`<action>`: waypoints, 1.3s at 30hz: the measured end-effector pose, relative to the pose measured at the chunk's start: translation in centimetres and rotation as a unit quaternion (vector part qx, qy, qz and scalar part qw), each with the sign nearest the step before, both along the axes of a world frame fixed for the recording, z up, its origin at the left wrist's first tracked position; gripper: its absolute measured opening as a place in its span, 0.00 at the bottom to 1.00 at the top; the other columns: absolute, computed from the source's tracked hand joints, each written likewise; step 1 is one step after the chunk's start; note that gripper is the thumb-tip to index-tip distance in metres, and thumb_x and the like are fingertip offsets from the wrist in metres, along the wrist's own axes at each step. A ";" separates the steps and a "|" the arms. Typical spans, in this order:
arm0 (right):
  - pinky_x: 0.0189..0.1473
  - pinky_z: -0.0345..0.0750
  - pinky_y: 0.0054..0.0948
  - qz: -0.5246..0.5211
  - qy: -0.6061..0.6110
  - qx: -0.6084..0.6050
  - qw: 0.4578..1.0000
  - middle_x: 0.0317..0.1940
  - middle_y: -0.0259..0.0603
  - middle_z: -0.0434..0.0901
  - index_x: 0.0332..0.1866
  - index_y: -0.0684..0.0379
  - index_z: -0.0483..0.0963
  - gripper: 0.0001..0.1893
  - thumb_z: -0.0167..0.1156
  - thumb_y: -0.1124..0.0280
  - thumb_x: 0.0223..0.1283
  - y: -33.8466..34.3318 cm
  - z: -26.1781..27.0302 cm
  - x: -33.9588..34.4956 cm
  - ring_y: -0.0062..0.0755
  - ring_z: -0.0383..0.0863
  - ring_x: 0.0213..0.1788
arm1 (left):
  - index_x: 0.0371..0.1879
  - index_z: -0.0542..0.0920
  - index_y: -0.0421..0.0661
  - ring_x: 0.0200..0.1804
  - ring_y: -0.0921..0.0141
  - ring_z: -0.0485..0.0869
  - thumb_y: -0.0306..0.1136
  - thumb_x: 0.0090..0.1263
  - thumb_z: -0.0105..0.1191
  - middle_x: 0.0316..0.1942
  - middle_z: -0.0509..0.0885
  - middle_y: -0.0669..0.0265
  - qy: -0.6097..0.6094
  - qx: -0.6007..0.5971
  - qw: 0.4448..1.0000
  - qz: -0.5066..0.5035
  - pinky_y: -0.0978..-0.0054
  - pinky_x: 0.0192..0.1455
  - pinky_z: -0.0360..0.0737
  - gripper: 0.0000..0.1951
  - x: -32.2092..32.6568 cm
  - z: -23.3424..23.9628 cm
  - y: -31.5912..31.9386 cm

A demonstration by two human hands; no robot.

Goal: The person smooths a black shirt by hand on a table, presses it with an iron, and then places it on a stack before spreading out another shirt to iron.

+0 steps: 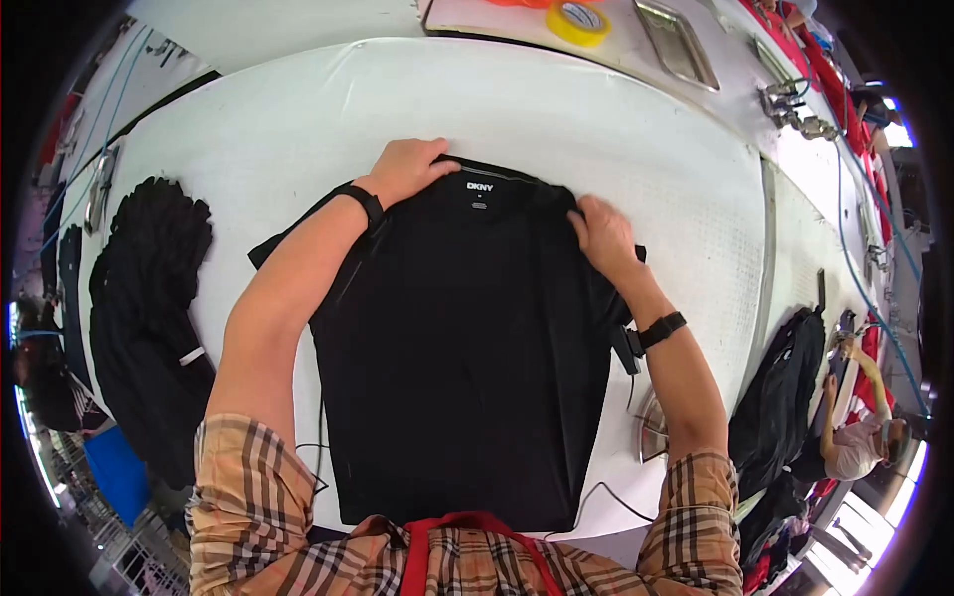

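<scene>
A black DKNY T-shirt (462,335) lies spread on the white-covered table (693,171), its collar away from me and its hem near my body. My left hand (410,170) grips the shirt at the left end of the neckline, thumb on the inside. Pinched in the fingers of my right hand (605,229), which looks slightly blurred, is the fabric at the right shoulder. The right sleeve is partly covered by my right hand and wrist. Printed marks show inside the back neck.
A pile of black garments (149,298) lies at the left, with more black clothing (782,372) at the right. Behind are yellow tape (578,24) and a metal tray (677,45). A metal object (653,430) sits beside my right forearm. Another person (853,447) works at far right.
</scene>
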State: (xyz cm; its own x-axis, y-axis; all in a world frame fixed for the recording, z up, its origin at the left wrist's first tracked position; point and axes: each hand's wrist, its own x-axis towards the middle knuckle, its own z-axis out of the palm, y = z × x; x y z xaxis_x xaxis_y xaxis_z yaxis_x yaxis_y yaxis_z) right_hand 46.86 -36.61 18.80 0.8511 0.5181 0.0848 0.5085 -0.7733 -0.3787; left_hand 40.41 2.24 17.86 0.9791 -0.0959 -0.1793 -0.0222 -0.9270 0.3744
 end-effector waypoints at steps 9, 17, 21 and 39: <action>0.42 0.81 0.54 -0.020 -0.013 0.030 0.999 0.33 0.53 0.87 0.43 0.61 0.73 0.13 0.65 0.61 0.76 -0.9 -1.7 1.7 0.62 0.87 0.39 | 0.45 0.86 0.48 0.49 0.59 0.85 0.59 0.67 0.72 0.45 0.86 0.65 -0.153 -0.021 0.987 0.034 0.61 0.49 0.84 0.25 2.0 5.1 -6.2; 0.43 0.81 0.52 0.016 0.059 -0.001 0.998 0.33 0.52 0.88 0.45 0.58 0.76 0.14 0.67 0.58 0.75 -1.8 -1.6 2.4 0.61 0.88 0.41 | 0.43 0.93 0.49 0.50 0.57 0.87 0.52 0.61 0.76 0.36 0.90 0.62 -0.036 0.039 0.983 -0.176 0.61 0.51 0.84 0.21 8.1 1.1 -15.2; 0.44 0.81 0.53 -0.045 0.084 0.026 0.995 0.34 0.51 0.88 0.44 0.58 0.77 0.16 0.68 0.54 0.74 -1.3 -0.2 3.8 0.62 0.87 0.41 | 0.39 0.93 0.48 0.41 0.56 0.90 0.47 0.60 0.76 0.33 0.92 0.59 0.088 -0.121 0.984 -0.100 0.59 0.46 0.85 0.17 12.4 1.2 -11.8; 0.47 0.81 0.51 0.095 0.121 0.011 0.988 0.33 0.54 0.87 0.44 0.64 0.80 0.22 0.73 0.52 0.65 -2.6 2.2 1.7 0.62 0.87 0.43 | 0.46 0.90 0.46 0.52 0.55 0.88 0.49 0.59 0.78 0.44 0.92 0.60 -0.104 0.025 0.971 -0.212 0.54 0.54 0.85 0.23 10.1 1.6 -14.0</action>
State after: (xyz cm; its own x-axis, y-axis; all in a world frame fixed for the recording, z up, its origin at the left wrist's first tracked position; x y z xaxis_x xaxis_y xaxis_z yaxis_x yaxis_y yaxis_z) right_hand 48.55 -39.22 21.03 0.7355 0.6705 -0.0968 0.5358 -0.6632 -0.5225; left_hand 50.55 -11.79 19.45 0.8694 -0.4941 0.0027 -0.4756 -0.8353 0.2759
